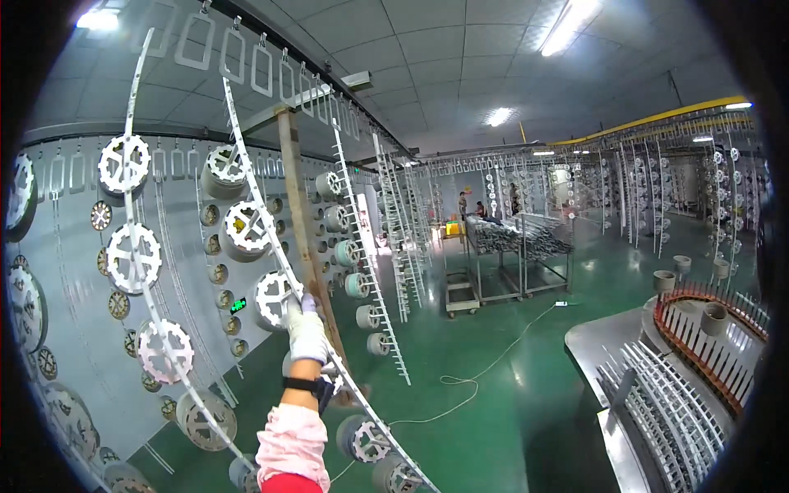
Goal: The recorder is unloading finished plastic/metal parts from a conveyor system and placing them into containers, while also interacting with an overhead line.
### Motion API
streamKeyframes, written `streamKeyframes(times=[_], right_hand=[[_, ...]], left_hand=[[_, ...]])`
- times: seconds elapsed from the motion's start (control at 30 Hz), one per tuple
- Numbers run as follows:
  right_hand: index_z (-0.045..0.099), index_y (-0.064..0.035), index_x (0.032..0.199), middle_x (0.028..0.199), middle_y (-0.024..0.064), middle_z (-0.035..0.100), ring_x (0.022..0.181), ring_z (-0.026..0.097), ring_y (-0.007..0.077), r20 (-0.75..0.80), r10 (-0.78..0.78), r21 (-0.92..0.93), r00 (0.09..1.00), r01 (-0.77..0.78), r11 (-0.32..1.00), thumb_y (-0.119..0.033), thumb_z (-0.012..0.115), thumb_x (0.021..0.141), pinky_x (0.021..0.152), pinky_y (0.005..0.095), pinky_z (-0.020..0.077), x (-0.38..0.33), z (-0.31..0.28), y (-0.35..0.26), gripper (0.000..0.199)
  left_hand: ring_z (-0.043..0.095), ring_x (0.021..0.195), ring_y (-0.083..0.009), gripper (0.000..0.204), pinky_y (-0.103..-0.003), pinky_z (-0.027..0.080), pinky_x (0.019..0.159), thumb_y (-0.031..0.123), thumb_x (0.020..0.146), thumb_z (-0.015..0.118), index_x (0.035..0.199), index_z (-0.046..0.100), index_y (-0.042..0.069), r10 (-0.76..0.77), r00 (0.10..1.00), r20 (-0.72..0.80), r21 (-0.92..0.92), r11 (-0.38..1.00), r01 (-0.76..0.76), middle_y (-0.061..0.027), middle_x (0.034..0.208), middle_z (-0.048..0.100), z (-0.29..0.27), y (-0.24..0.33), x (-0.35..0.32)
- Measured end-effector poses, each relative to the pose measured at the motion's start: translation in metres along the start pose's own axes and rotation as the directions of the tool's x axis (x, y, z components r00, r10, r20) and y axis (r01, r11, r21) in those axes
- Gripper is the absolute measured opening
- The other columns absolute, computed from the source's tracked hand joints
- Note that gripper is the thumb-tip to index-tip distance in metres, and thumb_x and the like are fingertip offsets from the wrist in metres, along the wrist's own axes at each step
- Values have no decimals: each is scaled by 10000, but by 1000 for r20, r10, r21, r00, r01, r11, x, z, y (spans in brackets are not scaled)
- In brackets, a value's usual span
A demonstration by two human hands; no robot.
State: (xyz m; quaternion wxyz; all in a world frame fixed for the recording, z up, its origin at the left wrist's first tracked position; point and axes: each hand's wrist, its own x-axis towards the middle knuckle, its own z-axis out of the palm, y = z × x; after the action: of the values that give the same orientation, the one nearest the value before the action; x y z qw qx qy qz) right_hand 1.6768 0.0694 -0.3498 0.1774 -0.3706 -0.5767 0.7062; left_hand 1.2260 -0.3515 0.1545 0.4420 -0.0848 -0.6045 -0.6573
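My left hand point(306, 330), in a white glove with a dark band at the wrist and a pink sleeve behind it, reaches up and forward. Its fingers close around a long white hanging rack point(256, 195) with short pegs, which slants down to the right. Just beside the fingers, a round grey part with a white spoked face point(271, 301) hangs on that rack. Above it are another spoked wheel-like part point(246, 230) and a grey one point(228, 171); more hang below, partly behind my forearm. The glove hides the exact grip. My right hand is out of view.
To the left hangs another loaded rack point(136, 256). A brown post point(300, 197) stands behind my hand. On the right is a metal table point(588, 341) with a peg-lined track point(690, 370); a wheeled cart point(493, 279) stands farther off. A cable point(472, 386) crosses the green floor.
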Motion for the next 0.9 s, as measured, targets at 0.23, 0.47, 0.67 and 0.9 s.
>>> streamKeyframes(times=[0.23, 0.47, 0.67, 0.9], right_hand=[[542, -41, 1165, 1067, 125, 597, 934, 557, 212, 31, 6, -201, 999, 0, 980, -205, 554, 884, 802, 303, 449, 24, 38, -35, 326], [535, -10, 1173, 1113, 153, 587, 1031, 534, 250, 99, -59, -359, 993, 91, 929, -220, 536, 885, 912, 314, 398, 97, 47, -65, 356], [535, -1, 1164, 1147, 139, 571, 1067, 520, 228, 150, -14, -275, 989, 56, 960, -207, 536, 887, 932, 301, 393, 181, 47, -112, 345], [520, -12, 1197, 1185, 171, 559, 1121, 516, 268, 129, -24, -323, 991, 65, 944, -271, 519, 847, 965, 318, 374, 259, 41, -167, 435]], left_hand=[[418, 560, -53, 283, -213, 360, 472, 222, 940, 437, 1167, 444, 53, -75, 988, -134, 158, 983, 96, -13, 805, 523, -12, -13, -49], [384, 558, -68, 350, -225, 336, 469, 265, 918, 498, 1189, 478, 44, 8, 938, -347, 265, 960, 90, -2, 736, 473, -38, -48, -23], [601, 858, -368, 520, -411, 463, 749, 407, 894, 461, 1033, 529, -89, 560, 791, -245, 967, 86, 239, -257, 961, 607, -53, -55, -14], [458, 1135, -370, 472, -440, 385, 938, 232, 879, 526, 1310, 399, 87, 497, 866, -59, 958, 271, -90, -210, 1303, 409, 52, -113, -87]])
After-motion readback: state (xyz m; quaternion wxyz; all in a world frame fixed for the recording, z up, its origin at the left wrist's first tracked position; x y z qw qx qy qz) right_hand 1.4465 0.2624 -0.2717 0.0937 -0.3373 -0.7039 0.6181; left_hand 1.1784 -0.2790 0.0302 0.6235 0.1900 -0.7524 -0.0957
